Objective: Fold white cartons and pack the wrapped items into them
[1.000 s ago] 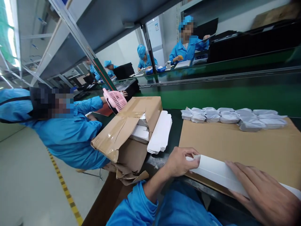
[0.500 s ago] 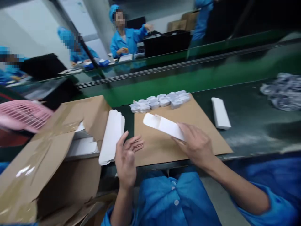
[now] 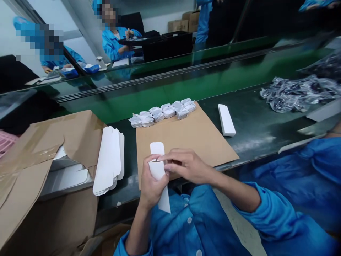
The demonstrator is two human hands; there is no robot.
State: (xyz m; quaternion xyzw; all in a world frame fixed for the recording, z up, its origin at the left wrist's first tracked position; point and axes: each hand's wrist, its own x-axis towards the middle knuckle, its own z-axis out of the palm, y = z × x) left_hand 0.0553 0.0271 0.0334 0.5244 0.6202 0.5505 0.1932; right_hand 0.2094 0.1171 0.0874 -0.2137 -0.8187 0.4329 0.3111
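My left hand is wrapped around a narrow white cardboard box, held upright and slightly tilted in front of my chest. The box's top end is open, with a long flap standing up behind the opening. At that end, my right hand has its fingers bent and pressed at the side flap and edge. Beneath both hands lies a brown cardboard sheet. Along its far edge sit several small white wrapped packets. A stack of flat white box blanks lies left of my left hand.
A big open carton with more white blanks stands at the left. Right of the sheet lies a closed white box. Clear plastic bags are heaped at the far right. A blue sleeve of a neighbour is close on my right. Co-workers sit across the green divider.
The white box has passed from my right hand to my left and turned from lying sideways to upright. My right hand has moved left to its open end. The view has shifted right.
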